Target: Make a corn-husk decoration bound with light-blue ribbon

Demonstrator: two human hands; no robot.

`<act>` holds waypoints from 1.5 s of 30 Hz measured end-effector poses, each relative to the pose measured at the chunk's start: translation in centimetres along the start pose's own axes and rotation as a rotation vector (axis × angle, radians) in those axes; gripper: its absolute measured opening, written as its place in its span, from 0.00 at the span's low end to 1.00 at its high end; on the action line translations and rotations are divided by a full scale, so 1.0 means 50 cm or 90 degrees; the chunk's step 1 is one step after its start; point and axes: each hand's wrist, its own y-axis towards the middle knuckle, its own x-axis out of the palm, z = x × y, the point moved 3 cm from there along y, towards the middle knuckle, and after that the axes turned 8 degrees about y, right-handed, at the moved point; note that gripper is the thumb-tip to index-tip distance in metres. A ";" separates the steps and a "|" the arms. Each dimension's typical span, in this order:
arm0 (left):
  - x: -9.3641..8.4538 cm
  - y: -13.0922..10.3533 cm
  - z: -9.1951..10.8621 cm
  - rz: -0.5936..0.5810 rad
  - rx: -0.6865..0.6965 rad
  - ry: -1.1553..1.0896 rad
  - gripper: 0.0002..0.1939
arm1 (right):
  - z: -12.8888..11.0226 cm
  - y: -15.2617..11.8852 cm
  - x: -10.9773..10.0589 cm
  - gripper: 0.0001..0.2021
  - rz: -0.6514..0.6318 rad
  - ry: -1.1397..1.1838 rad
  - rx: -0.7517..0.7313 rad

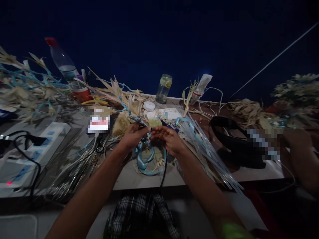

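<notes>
Both hands meet above the middle of the table (174,176). My left hand (134,134) is closed on a stem wrapped in blue ribbon (124,107), which slants up and away to the left with pale dried petals (134,105) on it. My right hand (168,137) has its fingers bent together beside the stem's lower end; what they pinch is too small to make out. Below the hands, a loose loop of blue ribbon (149,172) hangs or lies near the table's front edge. A dark cable (164,174) runs down beside it.
Left: a power strip (47,149), thin wires (72,172), a red cup (83,94) and a tilted bottle (63,61). Behind: a glass jar (163,89). Right: clear rods (214,156), a black headband-like object (224,132), dried husks (246,111) and another person's arm (302,156).
</notes>
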 end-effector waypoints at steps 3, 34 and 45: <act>-0.002 -0.001 0.001 0.004 -0.006 0.006 0.09 | -0.001 0.002 -0.002 0.13 0.004 0.012 -0.028; 0.008 0.013 -0.029 -0.093 -0.009 0.129 0.12 | 0.023 0.004 0.011 0.11 -0.022 -0.334 0.052; 0.001 0.012 -0.031 -0.045 -0.043 0.069 0.12 | 0.019 -0.004 0.009 0.15 -0.028 -0.038 0.187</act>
